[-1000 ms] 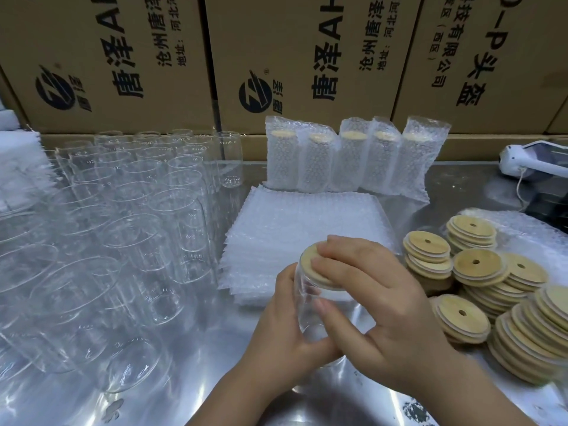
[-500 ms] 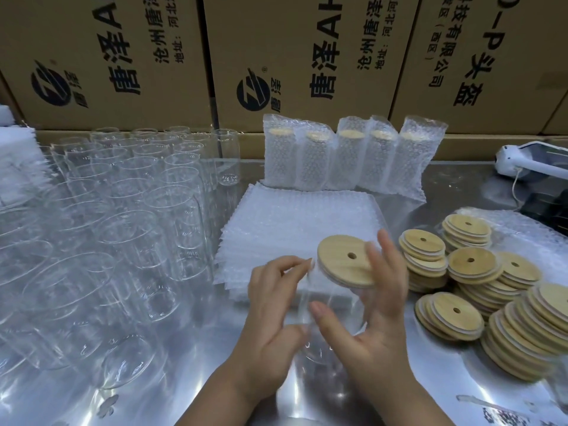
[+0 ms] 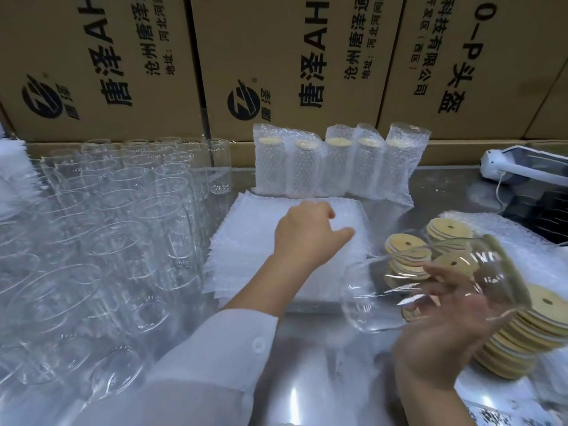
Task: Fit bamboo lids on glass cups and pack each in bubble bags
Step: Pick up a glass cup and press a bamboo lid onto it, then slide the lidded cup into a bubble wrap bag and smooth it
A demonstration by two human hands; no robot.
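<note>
My right hand (image 3: pixel 442 330) grips a clear glass cup (image 3: pixel 384 290) tipped on its side, base to the left. A bamboo lid (image 3: pixel 504 265) closes its mouth on the right. My left hand (image 3: pixel 304 235) reaches over the flat stack of bubble bags (image 3: pixel 246 250) in the middle of the table, fingers curled down on the top bag; whether it grips a bag I cannot tell. Stacks of loose bamboo lids (image 3: pixel 405 244) lie at the right, partly behind the cup.
Several empty glass cups (image 3: pixel 129 229) crowd the left half of the steel table (image 3: pixel 322 379). Several bagged cups (image 3: pixel 335 164) stand in a row at the back against cardboard boxes (image 3: pixel 276 56). A white device (image 3: pixel 522 167) sits at the far right.
The lid is now seated on the cup. My right hand carried the cup to the right and tipped it sideways. My left hand let go and reached forward onto the bag stack.
</note>
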